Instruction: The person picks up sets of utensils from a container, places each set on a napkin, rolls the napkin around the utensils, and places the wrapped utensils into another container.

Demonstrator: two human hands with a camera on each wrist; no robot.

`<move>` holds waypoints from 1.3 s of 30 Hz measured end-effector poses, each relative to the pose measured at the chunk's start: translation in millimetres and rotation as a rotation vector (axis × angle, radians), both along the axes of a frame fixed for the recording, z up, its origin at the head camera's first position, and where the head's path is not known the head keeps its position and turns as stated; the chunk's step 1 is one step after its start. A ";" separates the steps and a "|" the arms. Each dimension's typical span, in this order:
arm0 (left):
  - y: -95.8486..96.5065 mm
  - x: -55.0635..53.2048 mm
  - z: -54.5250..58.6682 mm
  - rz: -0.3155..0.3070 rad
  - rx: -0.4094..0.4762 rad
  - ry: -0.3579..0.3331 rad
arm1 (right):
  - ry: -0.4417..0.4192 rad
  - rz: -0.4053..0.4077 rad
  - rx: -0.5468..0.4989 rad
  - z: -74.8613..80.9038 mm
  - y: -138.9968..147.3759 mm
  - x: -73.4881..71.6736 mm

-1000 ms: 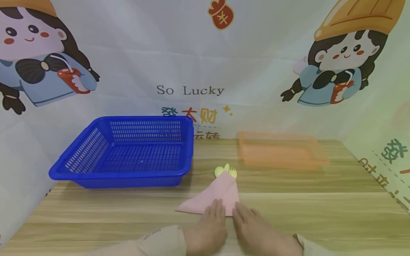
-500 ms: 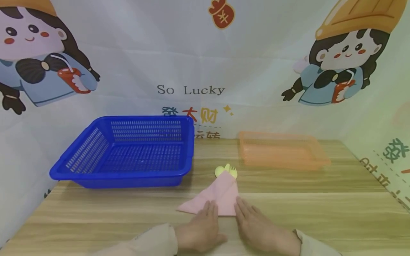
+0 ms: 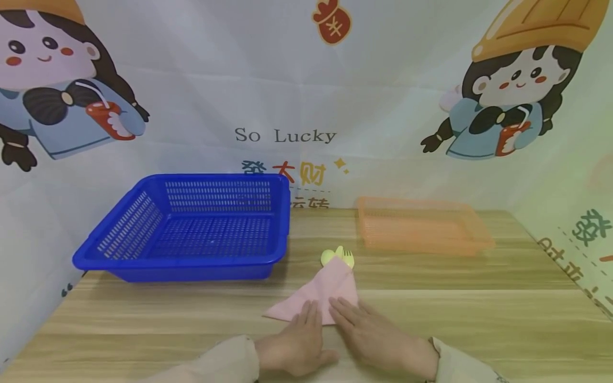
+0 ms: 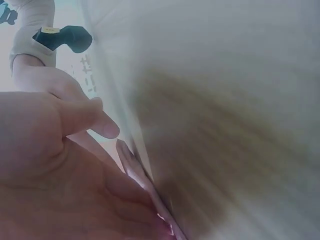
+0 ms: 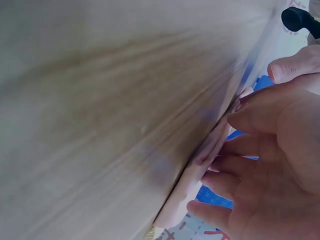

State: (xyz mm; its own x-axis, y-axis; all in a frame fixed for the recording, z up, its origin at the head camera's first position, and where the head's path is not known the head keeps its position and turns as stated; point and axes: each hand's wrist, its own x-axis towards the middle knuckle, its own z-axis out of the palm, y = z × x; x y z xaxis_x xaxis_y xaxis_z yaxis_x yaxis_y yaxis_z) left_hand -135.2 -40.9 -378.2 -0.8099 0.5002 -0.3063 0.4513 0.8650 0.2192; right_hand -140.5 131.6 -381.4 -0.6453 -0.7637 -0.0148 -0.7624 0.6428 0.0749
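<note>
A pink napkin (image 3: pixel 321 290), folded to a triangular shape, lies on the table. From its top end poke the heads of a pale yellow spoon (image 3: pixel 327 257) and fork (image 3: pixel 348 257), with another yellow piece between them; the rest is covered by the napkin. My left hand (image 3: pixel 298 340) lays straight fingers on the napkin's near edge, left of its middle. Beside it, my right hand (image 3: pixel 375 332) rests extended fingers on the lower right part. In the right wrist view the fingers touch the napkin (image 5: pixel 192 175) edge.
A blue mesh basket (image 3: pixel 191 260) stands at the left back of the wooden table (image 3: pixel 455 303). At the right back sits a shallow orange basket (image 3: pixel 426 247). A printed cloth (image 3: pixel 287 80) hangs behind.
My left hand has slid left along the napkin's near edge. The right hand has moved left from the right edge onto the napkin. The napkin and cutlery stay in place.
</note>
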 end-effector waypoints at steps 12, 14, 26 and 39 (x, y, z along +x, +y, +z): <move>-11.2 -2.9 2.7 -0.072 -0.019 0.048 | 0.066 0.042 -0.010 -3.6 0.4 -5.3; -12.7 -4.4 3.4 -0.104 -0.051 0.073 | 0.087 0.057 -0.008 -4.0 0.9 -6.7; -14.3 -14.7 -1.4 -0.469 -0.282 0.613 | 0.047 0.029 0.004 2.6 -0.6 -4.7; -19.5 -30.7 -8.5 -0.583 -0.309 0.799 | 0.007 0.032 -0.003 4.8 -0.9 -5.7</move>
